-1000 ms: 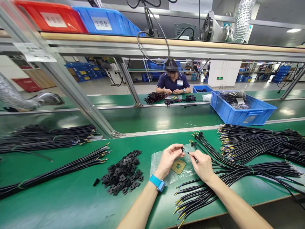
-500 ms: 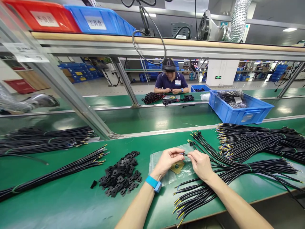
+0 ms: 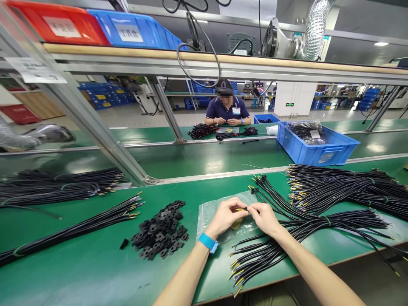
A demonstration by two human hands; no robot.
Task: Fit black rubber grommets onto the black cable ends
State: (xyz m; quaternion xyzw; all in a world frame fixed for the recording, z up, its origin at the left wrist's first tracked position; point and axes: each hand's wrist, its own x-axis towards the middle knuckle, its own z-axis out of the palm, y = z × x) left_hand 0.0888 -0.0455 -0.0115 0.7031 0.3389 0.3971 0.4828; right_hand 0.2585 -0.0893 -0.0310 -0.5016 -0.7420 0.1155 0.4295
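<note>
My left hand (image 3: 225, 217) is closed in a pinch at a small black rubber grommet, mostly hidden by the fingertips. Yellow wire tips (image 3: 239, 209) show between its thumb and forefinger. Right beside it, my right hand (image 3: 265, 218) is closed on a black cable near that same end. Under the hands lie a clear plastic bag (image 3: 205, 219) and a partly hidden yellowish square piece (image 3: 236, 225). To the left is a pile of black square grommets with holes (image 3: 161, 229). Cable ends fitted with grommets (image 3: 262, 180) lie beyond my right hand.
Tied black cable bundles (image 3: 331, 221) spread at the right, with another bundle (image 3: 79, 227) at the left. A blue bin (image 3: 321, 148) stands behind. A metal post (image 3: 105, 127) and shelf edge (image 3: 207, 61) frame the bench. Across it sits a co-worker (image 3: 227, 108).
Yellow wire tips now show between my left thumb and forefinger, past the grommet. My fingertips have come closer together. The view has shifted slightly.
</note>
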